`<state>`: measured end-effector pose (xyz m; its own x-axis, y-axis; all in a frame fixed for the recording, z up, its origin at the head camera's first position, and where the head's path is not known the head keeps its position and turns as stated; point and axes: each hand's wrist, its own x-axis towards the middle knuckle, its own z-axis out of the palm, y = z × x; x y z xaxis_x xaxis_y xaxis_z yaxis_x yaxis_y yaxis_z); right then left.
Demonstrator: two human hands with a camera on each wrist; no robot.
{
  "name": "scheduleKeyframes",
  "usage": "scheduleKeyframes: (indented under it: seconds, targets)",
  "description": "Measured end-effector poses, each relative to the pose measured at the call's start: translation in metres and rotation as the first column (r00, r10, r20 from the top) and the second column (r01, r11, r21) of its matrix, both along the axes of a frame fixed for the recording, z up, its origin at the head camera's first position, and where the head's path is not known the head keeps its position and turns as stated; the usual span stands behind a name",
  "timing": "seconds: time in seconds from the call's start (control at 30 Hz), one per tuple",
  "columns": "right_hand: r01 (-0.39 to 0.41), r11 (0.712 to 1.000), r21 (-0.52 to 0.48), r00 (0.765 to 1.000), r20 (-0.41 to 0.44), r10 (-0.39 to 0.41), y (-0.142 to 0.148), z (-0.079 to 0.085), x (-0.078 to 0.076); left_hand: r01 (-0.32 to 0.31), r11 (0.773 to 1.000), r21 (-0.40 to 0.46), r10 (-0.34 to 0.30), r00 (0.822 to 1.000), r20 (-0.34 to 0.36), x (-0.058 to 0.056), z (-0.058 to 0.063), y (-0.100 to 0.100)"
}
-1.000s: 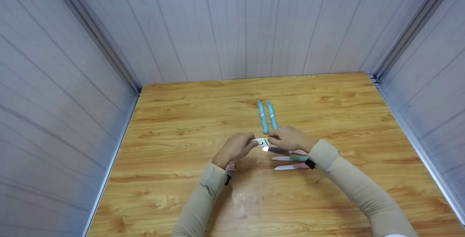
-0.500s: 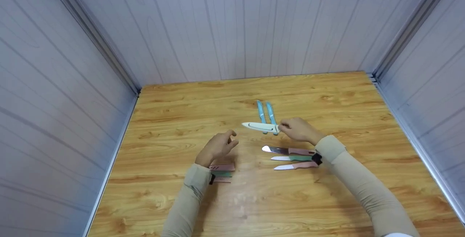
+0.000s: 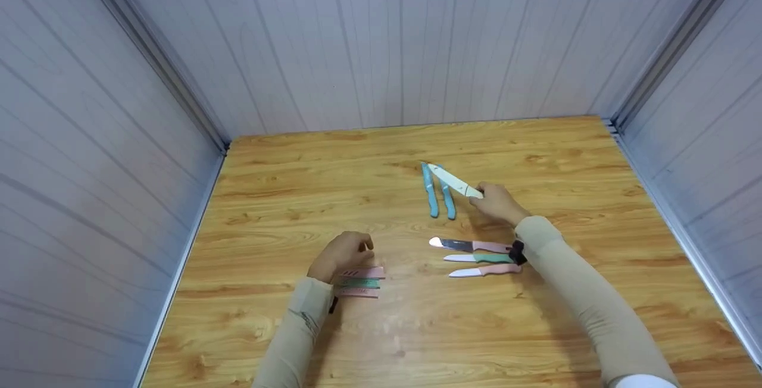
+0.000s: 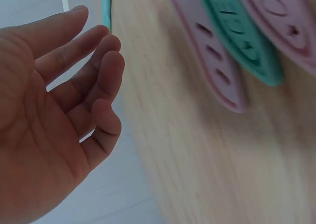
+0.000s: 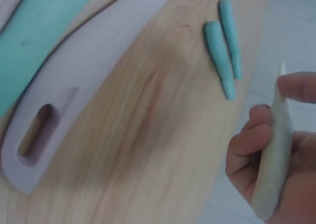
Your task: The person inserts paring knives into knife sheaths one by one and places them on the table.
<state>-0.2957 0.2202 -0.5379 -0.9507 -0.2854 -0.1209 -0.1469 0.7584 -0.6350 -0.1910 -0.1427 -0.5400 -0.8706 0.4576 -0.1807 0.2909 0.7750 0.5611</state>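
My right hand point(image 3: 497, 202) grips the handle of a white knife point(image 3: 450, 180), which has a white sheath over its blade. In the right wrist view the handle point(image 5: 274, 160) lies between fingers and thumb. The knife points to the back left, over one of two blue knives, a left one point(image 3: 430, 194) and a right one point(image 3: 447, 200). My left hand point(image 3: 341, 254) holds nothing, its fingers loosely bent. Beside and partly beneath it lie three blade sheaths: pink point(image 3: 373, 272), green point(image 3: 368, 283) and pink point(image 3: 364, 293), their left ends hidden in the head view.
Three unsheathed knives lie side by side below the right hand: a pink-handled one point(image 3: 491, 246) with a dark blade, a green-handled one point(image 3: 489, 258) and another pink-handled one point(image 3: 500, 269). Panel walls point(image 3: 381, 49) enclose the wooden table point(image 3: 286, 185) at the back and sides.
Both hands were together at the white knife; the left hand has let go and moved left and nearer. My right hand has carried the sheathed knife back and right, turning its tip away.
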Motion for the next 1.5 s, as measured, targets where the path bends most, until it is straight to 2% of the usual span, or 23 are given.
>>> scheduleKeyframes:
  seconds: [0.17, 0.4, 0.57, 0.73, 0.83, 1.03, 1.17, 1.5]
  targets:
    - [0.082, 0.997, 0.0, 0.995, -0.051, -0.082, -0.002, -0.008, -0.009, 0.005, 1.0, -0.005, -0.005, 1.0, 0.019, 0.004, -0.008, -0.006]
    - [0.185, 0.983, 0.017, 0.983, 0.006, -0.185, -0.01, -0.014, -0.016, -0.018, 1.0, -0.017, 0.019, 0.999, 0.05, 0.01, -0.017, -0.01]
    - [0.238, 0.97, 0.049, 0.971, -0.004, -0.238, -0.019, -0.021, -0.022, -0.027, 1.0, -0.015, 0.028, 0.998, 0.057, 0.013, -0.019, -0.011]
    - [0.272, 0.96, 0.059, 0.962, -0.007, -0.272, -0.028, -0.028, -0.025, -0.004, 1.0, -0.023, 0.005, 0.999, 0.033, 0.015, -0.023, -0.011]
    - [0.301, 0.952, 0.053, 0.953, 0.022, -0.302, -0.032, -0.03, -0.025, 0.003, 1.0, -0.027, -0.003, 1.0, 0.007, 0.015, -0.026, -0.011]
    - [0.282, 0.957, 0.061, 0.955, 0.076, -0.286, -0.04, -0.033, -0.026, -0.001, 0.999, -0.035, 0.0, 1.0, -0.02, 0.016, -0.027, -0.009]
    - [0.26, 0.961, 0.098, 0.962, 0.061, -0.266, -0.045, -0.034, -0.026, 0.0, 0.999, -0.049, -0.002, 0.999, -0.033, 0.015, -0.027, -0.007]
    - [0.289, 0.946, 0.147, 0.956, -0.003, -0.292, -0.05, -0.038, -0.029, 0.006, 0.999, -0.053, -0.008, 0.999, -0.049, 0.014, -0.028, -0.005]
